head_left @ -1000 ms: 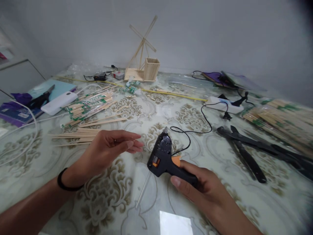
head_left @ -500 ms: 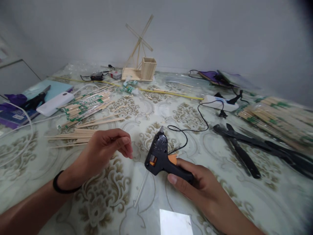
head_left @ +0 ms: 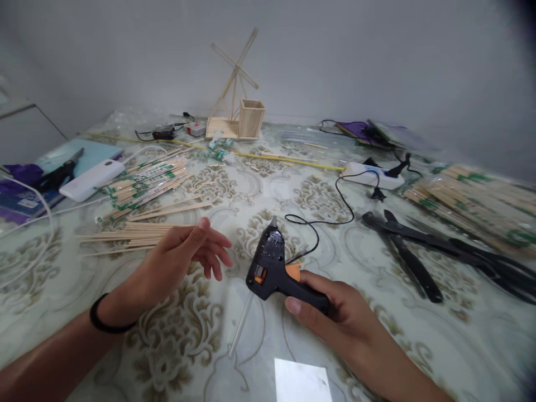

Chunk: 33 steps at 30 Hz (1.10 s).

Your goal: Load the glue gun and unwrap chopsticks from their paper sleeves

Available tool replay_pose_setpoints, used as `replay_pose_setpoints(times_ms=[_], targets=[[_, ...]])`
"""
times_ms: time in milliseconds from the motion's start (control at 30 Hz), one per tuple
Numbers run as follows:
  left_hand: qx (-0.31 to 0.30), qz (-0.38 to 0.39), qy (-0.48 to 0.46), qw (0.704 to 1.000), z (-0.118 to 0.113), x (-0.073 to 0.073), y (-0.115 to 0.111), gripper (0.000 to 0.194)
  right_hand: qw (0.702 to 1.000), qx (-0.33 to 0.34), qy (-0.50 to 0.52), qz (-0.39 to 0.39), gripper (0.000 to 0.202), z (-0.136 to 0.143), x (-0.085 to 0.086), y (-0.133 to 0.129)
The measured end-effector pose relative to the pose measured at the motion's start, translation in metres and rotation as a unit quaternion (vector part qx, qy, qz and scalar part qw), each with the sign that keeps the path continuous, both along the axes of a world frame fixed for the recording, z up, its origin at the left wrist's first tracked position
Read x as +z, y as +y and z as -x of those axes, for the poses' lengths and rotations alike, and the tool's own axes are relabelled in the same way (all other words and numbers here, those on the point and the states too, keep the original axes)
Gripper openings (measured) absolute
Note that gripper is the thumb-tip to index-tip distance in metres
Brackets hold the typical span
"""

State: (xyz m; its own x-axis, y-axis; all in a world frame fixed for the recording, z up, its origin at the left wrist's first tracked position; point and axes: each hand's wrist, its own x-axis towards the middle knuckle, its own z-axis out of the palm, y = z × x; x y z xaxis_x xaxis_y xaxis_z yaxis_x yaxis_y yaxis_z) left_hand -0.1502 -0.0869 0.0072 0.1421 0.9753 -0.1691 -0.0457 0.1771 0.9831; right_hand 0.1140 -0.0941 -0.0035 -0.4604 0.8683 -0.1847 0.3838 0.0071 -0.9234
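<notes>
My right hand [head_left: 335, 312] is wrapped round the handle of a black glue gun [head_left: 268, 259], whose nozzle points away from me. A clear glue stick [head_left: 240, 329] sticks out of its back end. Left of the gun, my left hand [head_left: 190, 251] holds nothing, its fingers apart and thumb raised, with a black band on the wrist. Loose wooden sticks [head_left: 142, 234] lie just behind it. At the back stands a wooden windmill model [head_left: 237, 70] with a square stick box [head_left: 251, 120] beside it.
Black pliers [head_left: 414, 268] and large scissors [head_left: 452, 245] lie at the right, near bagged sticks [head_left: 469, 206]. A white power strip [head_left: 364, 174] and the gun's cord [head_left: 316, 223] are behind. At the left are a white power bank [head_left: 92, 178] and wrapped sticks [head_left: 146, 184].
My left hand's fingers have spread from a loosely closed pose, and its thumb has lifted. The glue gun stays in my right hand. The view has shifted slightly.
</notes>
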Motion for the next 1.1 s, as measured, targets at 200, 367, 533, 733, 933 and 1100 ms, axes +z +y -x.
replay_pose_setpoints(times_ms=[200, 367, 533, 733, 933, 1100], targets=[[-0.026, -0.003, -0.007, 1.0, 0.002, -0.001, -0.002, 0.044, 1.0, 0.007, 0.008, 0.011, 0.037, -0.001, 0.0, -0.002], [-0.053, -0.052, 0.08, 0.994, 0.003, -0.004, -0.001, 0.031, 1.0, 0.007, 0.012, 0.022, 0.036, -0.002, -0.001, -0.001], [-0.034, -0.052, 0.117, 0.991, 0.003, 0.0, -0.001, 0.023, 1.0, 0.012, 0.004, 0.026, 0.037, 0.0, 0.0, 0.0], [0.06, -0.047, 0.153, 0.985, 0.004, 0.007, -0.001, 0.029, 0.999, 0.018, 0.011, 0.038, 0.037, -0.001, -0.002, -0.001], [0.154, -0.078, 0.161, 0.972, 0.009, 0.005, 0.003, 0.034, 0.999, 0.021, 0.011, 0.037, 0.038, -0.004, -0.005, -0.003], [0.157, -0.108, 0.19, 0.963, 0.01, 0.005, 0.002, 0.046, 0.999, 0.021, 0.014, 0.033, 0.034, -0.004, -0.006, -0.001]])
